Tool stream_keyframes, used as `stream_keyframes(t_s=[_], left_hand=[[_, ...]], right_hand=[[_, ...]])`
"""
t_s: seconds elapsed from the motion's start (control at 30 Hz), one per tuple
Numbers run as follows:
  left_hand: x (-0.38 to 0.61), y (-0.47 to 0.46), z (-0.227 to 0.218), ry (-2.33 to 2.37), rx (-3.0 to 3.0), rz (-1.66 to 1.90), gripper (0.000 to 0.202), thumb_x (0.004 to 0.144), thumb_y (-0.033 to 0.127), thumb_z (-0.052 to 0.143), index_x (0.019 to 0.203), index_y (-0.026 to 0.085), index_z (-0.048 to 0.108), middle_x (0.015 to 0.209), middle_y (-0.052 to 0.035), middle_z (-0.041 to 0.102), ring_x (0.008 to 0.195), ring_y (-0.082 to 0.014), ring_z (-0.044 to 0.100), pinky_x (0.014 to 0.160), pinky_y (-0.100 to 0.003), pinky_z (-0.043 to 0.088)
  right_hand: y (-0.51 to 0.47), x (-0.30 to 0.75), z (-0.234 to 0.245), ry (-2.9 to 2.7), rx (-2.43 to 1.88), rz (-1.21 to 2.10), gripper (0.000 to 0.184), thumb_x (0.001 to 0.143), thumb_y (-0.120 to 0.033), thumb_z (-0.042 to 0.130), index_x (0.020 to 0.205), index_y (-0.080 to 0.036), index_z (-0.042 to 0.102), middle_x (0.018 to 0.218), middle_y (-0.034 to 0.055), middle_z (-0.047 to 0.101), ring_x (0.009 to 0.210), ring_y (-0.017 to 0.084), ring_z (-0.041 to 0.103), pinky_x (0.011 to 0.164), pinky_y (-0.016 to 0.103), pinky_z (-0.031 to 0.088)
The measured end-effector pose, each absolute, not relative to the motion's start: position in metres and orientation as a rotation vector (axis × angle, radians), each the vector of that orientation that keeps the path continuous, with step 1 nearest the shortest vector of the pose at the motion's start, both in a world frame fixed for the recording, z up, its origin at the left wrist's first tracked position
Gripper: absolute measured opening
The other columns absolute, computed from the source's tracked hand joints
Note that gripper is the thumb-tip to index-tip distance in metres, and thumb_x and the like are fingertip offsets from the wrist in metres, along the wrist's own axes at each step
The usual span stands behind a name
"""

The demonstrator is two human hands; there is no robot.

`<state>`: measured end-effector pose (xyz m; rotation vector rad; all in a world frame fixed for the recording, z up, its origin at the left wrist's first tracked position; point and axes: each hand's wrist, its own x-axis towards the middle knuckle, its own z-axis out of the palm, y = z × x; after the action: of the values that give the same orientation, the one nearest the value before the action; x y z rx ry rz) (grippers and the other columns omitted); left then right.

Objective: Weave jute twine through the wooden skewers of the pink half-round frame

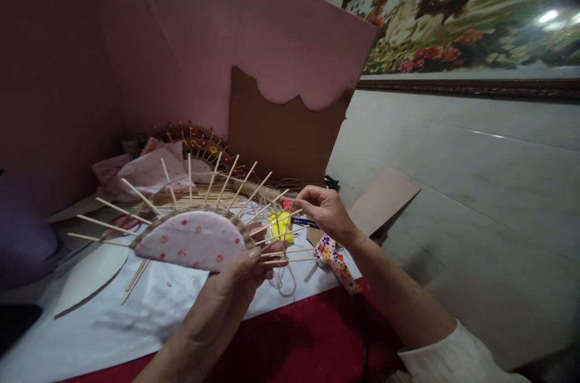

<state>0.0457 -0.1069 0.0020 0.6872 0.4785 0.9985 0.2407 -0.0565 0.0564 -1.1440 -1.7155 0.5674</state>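
Near edge: red cloth (290, 350), then white cover (136, 334) on worktop. L hand (238, 268) rises from near centre, clamped on R end of half-round panel (194, 241), thumb on front. Panel, approx. centre, is held above white cover, flat edge near, tilted; fabric face white w/ small red/pink motifs, curved edge bordered w/ twine. Thin sticks (142, 197) fan out from border, L to R. R hand (324, 208), pale sleeve, is at R sticks' outer ends; thumb & forefinger tips together, can't tell what, if anything, is between.

R of panel, below R hand: floral-patterned glue gun (338, 265) on worktop. L of panel: white curved board (93, 274). Beyond L hand: yellow item (281, 227), type unclear.

Farther: spotted pink cloth (140, 168), far L; decorated half-round piece (199, 144) beside it, partly hidden. Behind, brown cardboard (281, 135), scalloped top, stands agst. pink panel (281, 26). Far R, on wall: framed horse picture (453, 14).
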Motion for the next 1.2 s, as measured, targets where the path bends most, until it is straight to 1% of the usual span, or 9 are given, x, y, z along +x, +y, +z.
stream_keyframes(t_s=[0.2, 0.3, 0.43, 0.6, 0.8, 0.93, 1.0, 1.1, 1.2], left_hand=[[0.049, -0.109, 0.005, 0.596, 0.771, 0.983, 0.032, 0.079, 0.032, 0.057, 0.101, 0.013, 0.068, 0.108, -0.0132, 0.067, 0.094, -0.0236, 0.061, 0.082, -0.033, 0.038], [0.050, -0.110, 0.003, 0.651, 0.832, 0.988, 0.032, 0.078, 0.034, 0.056, 0.101, 0.014, 0.069, 0.112, -0.0116, 0.066, 0.103, -0.0255, 0.057, 0.083, -0.033, 0.037], [0.051, -0.111, 0.001, 0.732, 0.866, 1.025, 0.030, 0.075, 0.036, 0.060, 0.094, 0.014, 0.071, 0.115, -0.0105, 0.065, 0.107, -0.0274, 0.053, 0.083, -0.034, 0.038], [0.050, -0.111, 0.001, 0.769, 0.880, 1.012, 0.032, 0.074, 0.037, 0.061, 0.095, 0.015, 0.071, 0.111, -0.0105, 0.066, 0.108, -0.0273, 0.053, 0.083, -0.034, 0.038], [0.048, -0.111, 0.001, 0.641, 0.841, 0.976, 0.027, 0.074, 0.031, 0.058, 0.087, 0.013, 0.072, 0.104, -0.0108, 0.069, 0.109, -0.0285, 0.053, 0.094, -0.038, 0.036], [0.048, -0.112, 0.004, 0.568, 0.799, 0.961, 0.029, 0.075, 0.027, 0.057, 0.097, 0.013, 0.070, 0.108, -0.0114, 0.067, 0.104, -0.0279, 0.057, 0.092, -0.039, 0.039], [0.048, -0.112, 0.005, 0.586, 0.803, 0.972, 0.035, 0.075, 0.026, 0.058, 0.107, 0.015, 0.066, 0.115, -0.0113, 0.064, 0.100, -0.0274, 0.059, 0.087, -0.039, 0.040], [0.048, -0.111, 0.006, 0.614, 0.794, 0.972, 0.048, 0.075, 0.027, 0.059, 0.122, 0.020, 0.055, 0.122, -0.0103, 0.060, 0.095, -0.0267, 0.062, 0.082, -0.039, 0.041], [0.047, -0.109, 0.004, 0.597, 0.809, 0.953, 0.056, 0.074, 0.027, 0.059, 0.129, 0.022, 0.048, 0.124, -0.0115, 0.058, 0.092, -0.0267, 0.063, 0.081, -0.040, 0.042]], right_hand=[[-0.066, 0.243, 0.065, -1.784, -1.166, 0.446, 0.026, 0.077, -0.037, 0.063, 0.066, -0.015, 0.059, 0.058, -0.0023, 0.053, 0.053, 0.008, 0.042, 0.049, 0.022, 0.032], [-0.078, 0.233, 0.069, -1.837, -1.203, 0.321, 0.023, 0.079, -0.035, 0.062, 0.067, -0.015, 0.062, 0.057, -0.0022, 0.054, 0.051, 0.007, 0.041, 0.048, 0.022, 0.030], [-0.090, 0.217, 0.070, -1.941, -1.186, 0.232, 0.020, 0.081, -0.031, 0.061, 0.068, -0.015, 0.063, 0.060, -0.0014, 0.058, 0.053, 0.008, 0.044, 0.051, 0.022, 0.033], [-0.091, 0.209, 0.070, -2.032, -1.155, 0.203, 0.018, 0.082, -0.026, 0.060, 0.068, -0.015, 0.061, 0.063, -0.0008, 0.060, 0.056, 0.008, 0.049, 0.056, 0.022, 0.036], [-0.085, 0.212, 0.074, -2.033, -1.167, 0.183, 0.021, 0.082, -0.030, 0.061, 0.067, -0.016, 0.061, 0.062, -0.0017, 0.059, 0.056, 0.008, 0.048, 0.055, 0.022, 0.034], [-0.084, 0.214, 0.076, -2.034, -1.154, 0.182, 0.021, 0.082, -0.030, 0.061, 0.066, -0.016, 0.061, 0.062, -0.0021, 0.059, 0.056, 0.008, 0.048, 0.055, 0.022, 0.034], [-0.084, 0.214, 0.075, -2.035, -1.149, 0.180, 0.019, 0.082, -0.029, 0.061, 0.067, -0.016, 0.061, 0.063, -0.0018, 0.059, 0.057, 0.008, 0.048, 0.056, 0.022, 0.035], [-0.084, 0.214, 0.072, -2.032, -1.153, 0.187, 0.019, 0.082, -0.028, 0.060, 0.068, -0.016, 0.061, 0.064, -0.0013, 0.060, 0.057, 0.008, 0.048, 0.057, 0.022, 0.035], [-0.084, 0.213, 0.070, -2.021, -1.156, 0.202, 0.020, 0.082, -0.028, 0.060, 0.067, -0.016, 0.061, 0.064, -0.0012, 0.060, 0.057, 0.008, 0.048, 0.057, 0.023, 0.035]])
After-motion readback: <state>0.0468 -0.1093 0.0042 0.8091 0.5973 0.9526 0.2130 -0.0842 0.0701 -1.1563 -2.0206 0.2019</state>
